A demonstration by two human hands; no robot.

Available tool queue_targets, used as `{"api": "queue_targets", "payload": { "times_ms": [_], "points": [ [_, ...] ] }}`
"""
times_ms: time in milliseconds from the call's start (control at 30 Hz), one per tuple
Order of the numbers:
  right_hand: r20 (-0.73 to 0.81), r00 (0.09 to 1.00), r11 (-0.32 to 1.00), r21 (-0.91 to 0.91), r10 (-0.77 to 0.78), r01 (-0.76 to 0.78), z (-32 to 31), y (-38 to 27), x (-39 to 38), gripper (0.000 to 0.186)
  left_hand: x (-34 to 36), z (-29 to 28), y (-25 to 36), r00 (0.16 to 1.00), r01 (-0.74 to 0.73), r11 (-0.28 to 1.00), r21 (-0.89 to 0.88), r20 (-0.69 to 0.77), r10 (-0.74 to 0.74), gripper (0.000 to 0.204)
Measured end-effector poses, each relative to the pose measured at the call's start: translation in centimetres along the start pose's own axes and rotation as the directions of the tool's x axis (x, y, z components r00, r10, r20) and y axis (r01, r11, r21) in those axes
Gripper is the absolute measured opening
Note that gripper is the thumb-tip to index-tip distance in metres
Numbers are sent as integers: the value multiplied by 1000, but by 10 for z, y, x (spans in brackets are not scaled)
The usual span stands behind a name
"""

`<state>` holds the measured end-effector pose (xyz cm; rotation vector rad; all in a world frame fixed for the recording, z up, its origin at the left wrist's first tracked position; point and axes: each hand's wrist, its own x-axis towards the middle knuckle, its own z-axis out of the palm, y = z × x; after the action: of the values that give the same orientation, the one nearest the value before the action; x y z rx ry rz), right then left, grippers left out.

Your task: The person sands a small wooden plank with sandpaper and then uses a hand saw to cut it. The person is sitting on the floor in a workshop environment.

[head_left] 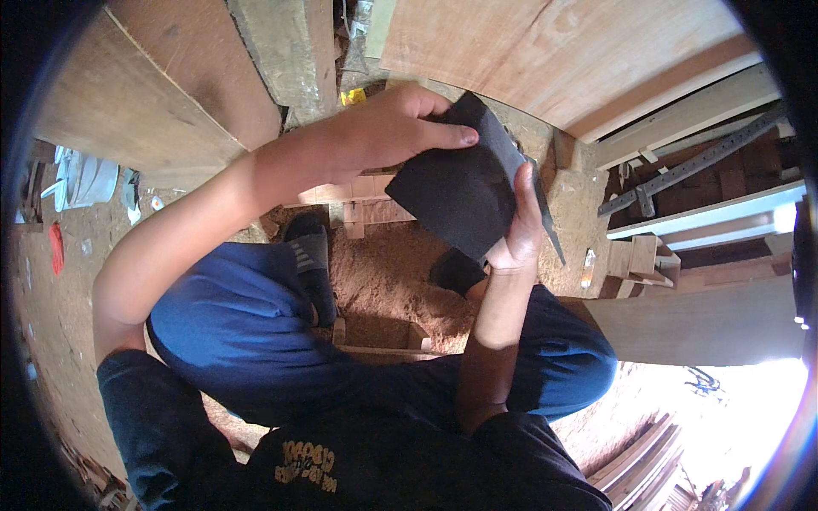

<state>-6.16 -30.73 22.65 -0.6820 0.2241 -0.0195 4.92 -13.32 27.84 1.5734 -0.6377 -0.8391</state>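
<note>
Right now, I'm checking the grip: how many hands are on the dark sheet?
2: the left hand at the top of the dark sheet, and the right hand at its lower right side. No third hand shows.

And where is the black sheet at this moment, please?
In the head view, the black sheet is in the upper half, slightly right of centre, held by the left hand and the right hand.

Room above sawdust point(371, 268), black sheet point(460, 196) obstructing, wooden panel point(545, 51) beyond
</note>
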Motion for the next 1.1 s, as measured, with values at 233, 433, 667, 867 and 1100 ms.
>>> {"api": "queue_targets", "payload": {
  "times_ms": [233,433,667,867,1100],
  "points": [
    [-96,995,989,-147,11,-25,-12,13,16,31,10,-11,-32,998,50,997,-66,40,-48,33],
    [-157,911,710,-681,-381,180,-89,15,66,27,27,-50,-102,994,110,874,473,-62,-91,50],
    [19,947,-298,-951,-322,-82,-224,81,79,55,-12,-113,-177,788,301,393,869,6,-616,82],
    [318,931,-443,-871,-179,213,-231,109,72,61,-34,-94,-196,757,242,344,907,46,-652,83],
    [292,925,-387,-903,-242,185,-258,89,79,61,-31,-100,-215,779,215,346,913,53,-624,52]
  ]
}}
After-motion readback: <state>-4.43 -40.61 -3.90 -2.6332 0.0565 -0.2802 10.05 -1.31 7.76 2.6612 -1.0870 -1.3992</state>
